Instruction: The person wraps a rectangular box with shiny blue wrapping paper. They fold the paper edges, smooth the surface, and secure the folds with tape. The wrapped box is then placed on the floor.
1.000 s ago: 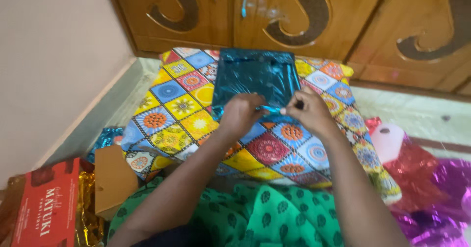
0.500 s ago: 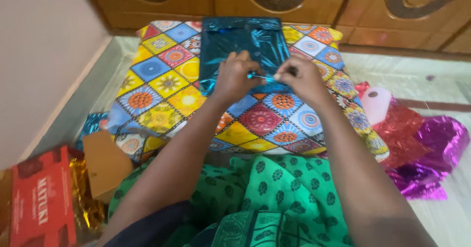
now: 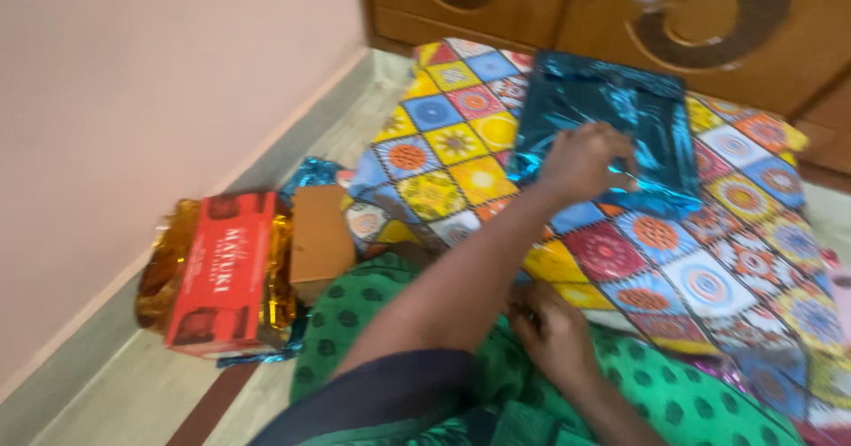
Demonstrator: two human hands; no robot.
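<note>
I press my left hand (image 3: 581,158) flat on the blue foil parcel (image 3: 607,131), which lies on the patterned sheet (image 3: 709,260) spread over the floor, near the wooden cupboard doors (image 3: 567,11). The parcel sits toward the far side of the sheet, with its near edge just under my fingers.

To do this well, I judge that I should keep my palm low on the near edge so the shiny foil does not spring up or slide, and hold the pressure even while the other hand is busy. The foil looks slippery and creased, so a light, spread touch suits it better than a pinch.

My left fingers are curled loosely and rest on the foil; they clasp nothing, only press down. My right hand (image 3: 554,331) is down by my lap, against the green dotted cloth (image 3: 683,402). Its fingers seem bent together, but I cannot tell whether they hold anything.

Off to the left, well apart from the parcel, a red box (image 3: 217,269) lies on gold foil (image 3: 164,273) beside a brown cardboard piece (image 3: 321,242).
</note>
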